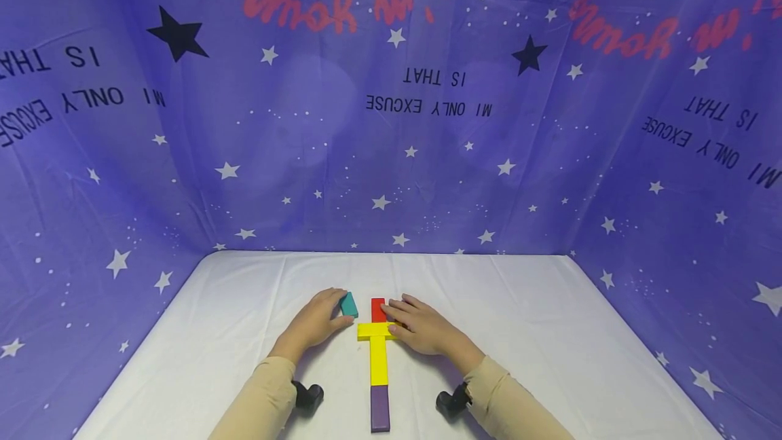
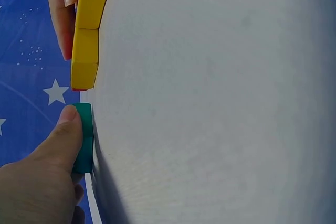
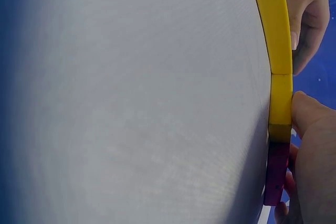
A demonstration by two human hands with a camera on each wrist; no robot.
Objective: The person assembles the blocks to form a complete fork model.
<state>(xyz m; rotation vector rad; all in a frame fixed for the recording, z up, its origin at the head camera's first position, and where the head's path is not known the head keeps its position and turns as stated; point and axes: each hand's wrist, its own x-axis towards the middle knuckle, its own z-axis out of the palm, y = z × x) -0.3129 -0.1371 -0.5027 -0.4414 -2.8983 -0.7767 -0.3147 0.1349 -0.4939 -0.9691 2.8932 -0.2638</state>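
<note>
My left hand (image 1: 314, 318) pinches a teal block (image 1: 349, 305) between thumb and fingers, left of the cross-shaped row of blocks. The row has a red block (image 1: 378, 307) at the far end, a yellow crossbar (image 1: 368, 331), a yellow upright block (image 1: 379, 360) and a purple block (image 1: 380, 408) nearest me. Over the crossbar's right end lies my right hand (image 1: 427, 328); its fingers extend toward the red block and its thumb touches the crossbar. A magenta block (image 3: 277, 174) beyond that end shows in the right wrist view; in the head view the hand hides it.
A white cloth (image 1: 244, 284) covers the table. Purple star-printed curtains (image 1: 366, 175) stand at the back and both sides. Black wrist devices (image 1: 453, 402) sit by both sleeves.
</note>
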